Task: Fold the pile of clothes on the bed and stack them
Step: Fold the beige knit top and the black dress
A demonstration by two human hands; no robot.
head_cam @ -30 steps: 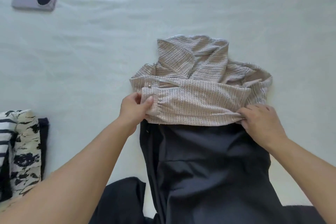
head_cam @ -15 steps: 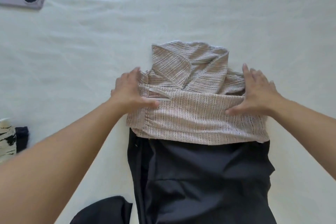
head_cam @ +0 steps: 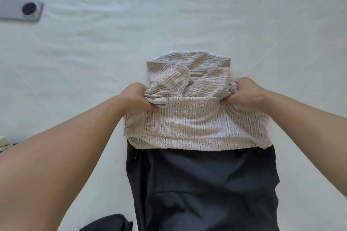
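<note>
The knit top (head_cam: 197,124) lies folded, long axis across the bed (head_cam: 187,15), neckline pointing away. Its side edges are gripped by the left hand (head_cam: 138,98) and right hand (head_cam: 244,93), fingers curled into bunched fabric.

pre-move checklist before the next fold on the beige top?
1. Left hand grips the beige top at its left edge: ok.
2. Right hand grips its right edge: ok.
3. Both grips level across the top: ok.
4. Top's near hem lies flat over the dark garment: ok.
5. Bed sheet beyond the top free for folding; phone lies far left: ok.
6. Layers underneath smooth: cannot tell.
</note>
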